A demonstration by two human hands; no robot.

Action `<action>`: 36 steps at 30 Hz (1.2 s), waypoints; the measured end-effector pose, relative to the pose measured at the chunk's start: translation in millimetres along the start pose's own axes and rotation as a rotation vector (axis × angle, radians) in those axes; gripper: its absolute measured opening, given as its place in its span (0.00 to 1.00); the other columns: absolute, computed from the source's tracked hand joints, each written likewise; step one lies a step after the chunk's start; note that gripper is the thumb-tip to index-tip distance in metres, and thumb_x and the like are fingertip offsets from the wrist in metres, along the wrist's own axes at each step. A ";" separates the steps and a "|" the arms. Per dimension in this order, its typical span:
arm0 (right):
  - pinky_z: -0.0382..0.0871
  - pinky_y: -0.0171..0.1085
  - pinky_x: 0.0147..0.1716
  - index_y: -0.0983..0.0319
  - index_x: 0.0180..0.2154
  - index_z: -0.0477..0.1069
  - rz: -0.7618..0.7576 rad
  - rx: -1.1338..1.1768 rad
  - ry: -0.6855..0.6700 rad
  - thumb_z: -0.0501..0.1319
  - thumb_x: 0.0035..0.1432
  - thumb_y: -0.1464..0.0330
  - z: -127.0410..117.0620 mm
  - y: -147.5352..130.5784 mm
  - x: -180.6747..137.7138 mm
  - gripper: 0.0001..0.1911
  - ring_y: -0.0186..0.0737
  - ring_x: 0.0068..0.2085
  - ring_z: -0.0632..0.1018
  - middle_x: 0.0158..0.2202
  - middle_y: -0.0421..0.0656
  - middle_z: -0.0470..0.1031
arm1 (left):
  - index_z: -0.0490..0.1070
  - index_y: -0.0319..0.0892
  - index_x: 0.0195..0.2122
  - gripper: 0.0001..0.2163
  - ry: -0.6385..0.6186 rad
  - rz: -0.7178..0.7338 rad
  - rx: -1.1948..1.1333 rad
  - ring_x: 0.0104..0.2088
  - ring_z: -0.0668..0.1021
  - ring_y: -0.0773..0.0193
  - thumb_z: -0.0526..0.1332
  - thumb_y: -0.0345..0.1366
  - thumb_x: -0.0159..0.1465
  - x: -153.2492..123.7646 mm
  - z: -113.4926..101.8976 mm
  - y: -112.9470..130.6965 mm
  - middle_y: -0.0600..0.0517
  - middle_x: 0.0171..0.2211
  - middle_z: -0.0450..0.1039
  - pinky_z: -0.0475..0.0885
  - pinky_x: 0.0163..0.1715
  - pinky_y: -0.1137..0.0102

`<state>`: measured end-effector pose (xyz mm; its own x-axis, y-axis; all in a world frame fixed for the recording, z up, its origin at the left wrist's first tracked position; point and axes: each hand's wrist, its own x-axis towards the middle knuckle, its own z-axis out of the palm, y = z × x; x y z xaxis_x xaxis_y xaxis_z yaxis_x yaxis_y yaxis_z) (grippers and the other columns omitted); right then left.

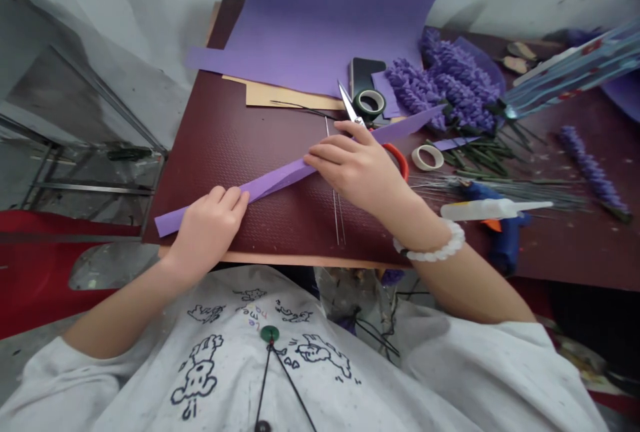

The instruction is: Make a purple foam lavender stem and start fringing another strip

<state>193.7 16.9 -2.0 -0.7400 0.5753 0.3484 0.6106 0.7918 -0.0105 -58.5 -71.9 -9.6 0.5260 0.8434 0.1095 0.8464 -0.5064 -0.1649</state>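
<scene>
A long purple foam strip lies slantwise across the dark red table. My left hand is curled on the strip near its lower left end. My right hand presses its fingertips on the middle of the strip, fingers together. Scissors with red handles lie just behind my right hand, blades pointing away. Two thin metal wires run under the strip toward the table's near edge.
A large purple foam sheet hangs at the back. Green tape roll, white tape roll, a phone, finished purple flowers, green stems, a glue bottle and blue glue gun lie right.
</scene>
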 end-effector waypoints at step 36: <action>0.68 0.45 0.50 0.69 0.41 0.76 -0.157 -0.027 0.056 0.50 0.62 0.76 32.9 -35.5 -0.8 0.16 0.42 0.43 0.74 0.42 0.48 0.79 | 0.67 0.43 0.58 0.20 -0.020 -0.047 0.149 0.35 0.72 0.52 0.52 0.41 0.66 -27.5 -1.5 -11.8 0.42 0.40 0.72 0.67 0.31 0.63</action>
<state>163.3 -4.9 -32.7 -0.8105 0.4321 0.3955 0.4966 0.8649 0.0728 -82.8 -89.3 -9.2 0.4835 0.8694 0.1014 0.8472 -0.4357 -0.3040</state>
